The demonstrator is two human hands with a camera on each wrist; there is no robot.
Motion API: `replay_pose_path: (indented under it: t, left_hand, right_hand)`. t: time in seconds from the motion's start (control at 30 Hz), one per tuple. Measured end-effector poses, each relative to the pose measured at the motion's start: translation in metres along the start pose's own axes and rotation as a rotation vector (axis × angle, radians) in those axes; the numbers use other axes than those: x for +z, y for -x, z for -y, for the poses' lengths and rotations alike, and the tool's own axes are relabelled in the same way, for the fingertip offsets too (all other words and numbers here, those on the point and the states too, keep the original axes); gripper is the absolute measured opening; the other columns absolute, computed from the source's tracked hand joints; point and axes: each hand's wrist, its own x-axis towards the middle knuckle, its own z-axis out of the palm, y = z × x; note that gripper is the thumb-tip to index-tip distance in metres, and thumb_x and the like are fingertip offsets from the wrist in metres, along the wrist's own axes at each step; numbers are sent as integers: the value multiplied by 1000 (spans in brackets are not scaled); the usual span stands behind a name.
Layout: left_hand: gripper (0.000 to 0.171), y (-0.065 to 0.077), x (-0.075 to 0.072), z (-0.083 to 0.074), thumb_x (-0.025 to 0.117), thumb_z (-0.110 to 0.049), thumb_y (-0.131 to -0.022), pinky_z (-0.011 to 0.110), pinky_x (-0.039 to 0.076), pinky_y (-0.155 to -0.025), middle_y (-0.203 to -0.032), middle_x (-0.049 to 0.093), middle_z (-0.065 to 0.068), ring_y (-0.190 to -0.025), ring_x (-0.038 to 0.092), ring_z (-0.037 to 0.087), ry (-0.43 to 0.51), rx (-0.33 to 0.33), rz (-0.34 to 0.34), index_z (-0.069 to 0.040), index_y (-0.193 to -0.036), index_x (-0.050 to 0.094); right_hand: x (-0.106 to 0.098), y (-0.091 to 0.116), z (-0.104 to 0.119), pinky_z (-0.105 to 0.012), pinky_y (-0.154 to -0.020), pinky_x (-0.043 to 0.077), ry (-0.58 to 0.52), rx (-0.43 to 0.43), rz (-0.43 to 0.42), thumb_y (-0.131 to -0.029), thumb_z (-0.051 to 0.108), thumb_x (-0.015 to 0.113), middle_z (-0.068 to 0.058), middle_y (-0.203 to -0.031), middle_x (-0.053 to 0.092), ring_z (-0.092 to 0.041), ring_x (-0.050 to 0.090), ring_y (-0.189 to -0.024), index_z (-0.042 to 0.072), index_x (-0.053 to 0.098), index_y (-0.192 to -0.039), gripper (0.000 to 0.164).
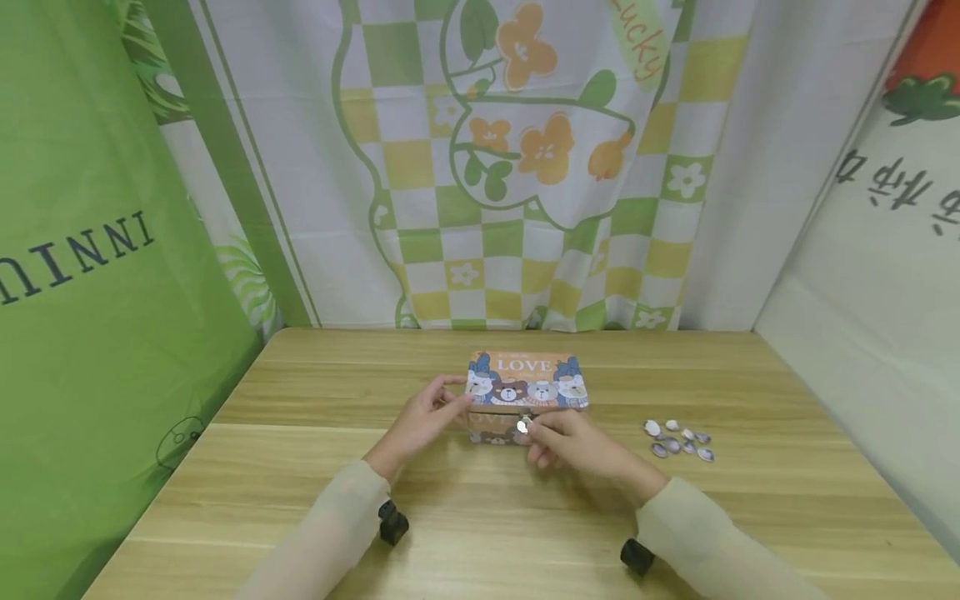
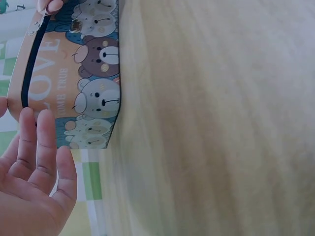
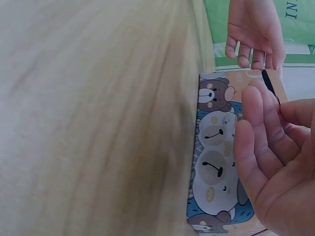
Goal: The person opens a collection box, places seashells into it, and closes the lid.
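Observation:
A small box (image 1: 527, 383) with cartoon bears and the word LOVE stands on the table, its lid on top. A dark gap shows under the lid's front edge in the left wrist view. My left hand (image 1: 424, 421) is at the box's left end, thumb at the lid's front corner and fingers fairly straight along the side. At the front, my right hand (image 1: 572, 442) pinches the box's shiny metal clasp (image 1: 524, 424) between thumb and forefinger. Its other fingers (image 3: 252, 142) are bent loosely before the bear-printed front.
Several small shells (image 1: 672, 446) lie loose on the wooden table (image 1: 510, 533) to the right of the box. A patterned curtain (image 1: 540, 275) hangs behind the table, a green cloth (image 1: 90, 350) on the left and a white printed cloth (image 1: 870, 317) on the right.

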Motion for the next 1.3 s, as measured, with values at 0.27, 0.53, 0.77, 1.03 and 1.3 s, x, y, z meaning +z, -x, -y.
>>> replay_pose_path:
  t: [0.27,0.53,0.77,1.03,1.3]
  left_hand:
    - [33,-5,-8,2,59,-19,-102,42,55,-86,-113,64,5,-103,61,29,-18,83,-7,-16,-135,59]
    - [45,-7,-7,2,71,-13,-94,44,53,-96,-135,54,9,-120,55,36,-65,152,-22,-11,-137,56]
    - [51,-8,-7,0,72,-17,-93,49,47,-103,-144,49,7,-135,44,37,-113,172,-9,-14,-141,55]
    - [49,-16,-8,-1,69,-21,-96,53,38,-111,-154,42,9,-142,36,32,-63,146,5,-15,-141,53]
    - [46,-25,-6,-4,67,-19,-96,49,36,-114,-157,38,11,-145,32,31,-8,108,36,-12,-138,52]
  right_hand:
    - [-6,-4,5,-33,-72,61,-12,-68,-8,-108,20,49,-12,-88,72,-25,70,-77,-7,69,-110,34]
    - [-10,-4,12,-37,-73,61,-26,-94,9,-108,17,48,-16,-90,72,-28,71,-78,-9,66,-111,33]
    - [-15,1,10,-49,-78,60,-62,-90,4,-109,17,45,-19,-95,72,-37,71,-84,-12,63,-115,35]
    - [-39,16,7,-50,-78,58,-33,-65,-26,-110,25,43,-21,-101,71,-37,69,-89,-5,64,-125,40]
    - [-63,30,-3,-43,-75,60,10,-25,-157,-110,30,43,-19,-102,71,-34,69,-89,-7,65,-119,44]
